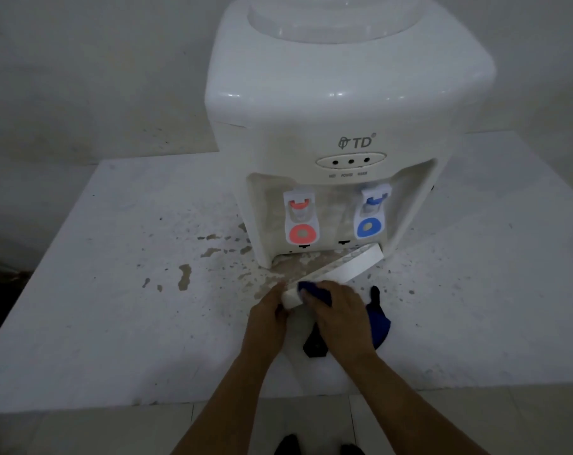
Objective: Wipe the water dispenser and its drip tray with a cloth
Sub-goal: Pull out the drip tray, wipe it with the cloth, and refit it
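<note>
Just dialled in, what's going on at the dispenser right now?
A person is cleaning the drip tray of a white water dispenser. The tray is pulled out at an angle, one end still at the dispenser's base. The left hand grips its near end, while the right hand presses a blue cloth against it. The white table around the base is stained and speckled, so that part looks unwiped.

Glossy plastic, soft cloth, stained matt tabletop

The water dispenser [337, 103] is smooth, shiny white plastic; the drip tray [340, 269] likewise; the cloth [316, 292] is blue fabric; the table [114, 290] looks matt, blotched.
</note>
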